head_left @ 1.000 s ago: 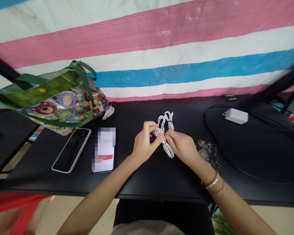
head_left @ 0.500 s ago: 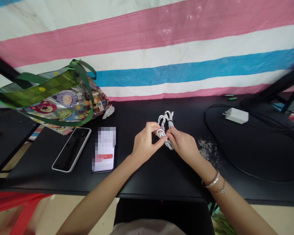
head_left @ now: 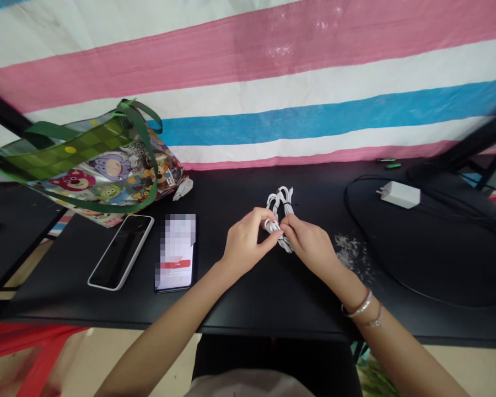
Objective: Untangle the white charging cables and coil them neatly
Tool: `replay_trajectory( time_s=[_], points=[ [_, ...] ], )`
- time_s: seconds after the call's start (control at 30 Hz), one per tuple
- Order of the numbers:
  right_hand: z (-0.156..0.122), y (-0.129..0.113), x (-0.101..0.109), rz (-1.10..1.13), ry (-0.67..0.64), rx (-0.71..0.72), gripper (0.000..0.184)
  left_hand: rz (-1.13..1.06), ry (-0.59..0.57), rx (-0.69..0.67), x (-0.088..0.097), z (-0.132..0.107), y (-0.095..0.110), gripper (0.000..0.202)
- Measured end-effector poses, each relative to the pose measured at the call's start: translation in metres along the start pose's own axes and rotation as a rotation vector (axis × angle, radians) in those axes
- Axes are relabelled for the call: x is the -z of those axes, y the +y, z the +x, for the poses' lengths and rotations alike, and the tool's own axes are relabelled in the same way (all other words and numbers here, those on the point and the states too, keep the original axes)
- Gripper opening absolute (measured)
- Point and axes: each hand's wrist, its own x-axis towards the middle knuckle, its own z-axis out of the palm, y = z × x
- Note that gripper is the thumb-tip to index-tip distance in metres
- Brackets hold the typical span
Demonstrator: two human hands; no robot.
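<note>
Left hand (head_left: pixel 246 242) and right hand (head_left: pixel 310 246) both pinched tight on a looped white cable (head_left: pixel 279 203), smack in the middle of the black desk (head_left: pixel 248 311), white charger (head_left: pixel 400 194) off to the right.

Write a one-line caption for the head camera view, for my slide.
Head view: the left hand and right hand pinch a white cable over a black desk, with a charger to the right.

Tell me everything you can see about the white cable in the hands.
The white cable is gathered into a bundle of narrow loops and looks like smooth rubber. The left hand and right hand pinch it at the middle, and its loops rise past their fingers, above the black desk. Neither end is clearly visible.
</note>
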Motion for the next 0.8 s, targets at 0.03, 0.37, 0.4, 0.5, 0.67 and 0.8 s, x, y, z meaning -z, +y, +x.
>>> replay_trajectory(
  time_s=[0.03, 0.37, 0.4, 0.5, 0.67, 0.8],
  points=[
    [0.0000, -0.0001, 0.0000, 0.000, 0.001, 0.002, 0.026, 0.003, 0.001, -0.007, 0.0000, -0.0001, -0.0001, 0.009],
    [-0.0001, -0.0007, -0.0014, -0.078, 0.018, -0.045, 0.031, 0.028, 0.075, -0.060, -0.0054, -0.0020, -0.0027, 0.017],
    [-0.0002, -0.0009, -0.0015, -0.088, 0.026, -0.048, 0.032, 0.035, 0.083, -0.064, -0.0059, -0.0020, -0.0026, 0.017],
    [-0.0005, -0.0016, -0.0014, -0.107, 0.035, -0.052, 0.034, 0.054, 0.092, -0.071, -0.0067, -0.0021, -0.0022, 0.017],
    [-0.0004, -0.0024, -0.0004, -0.110, 0.023, -0.048, 0.034, 0.078, 0.094, -0.090, -0.0057, -0.0027, -0.0025, 0.015],
    [0.0000, -0.0023, -0.0003, -0.101, 0.023, -0.052, 0.032, 0.088, 0.108, -0.114, -0.0051, -0.0029, -0.0024, 0.012]
  ],
)
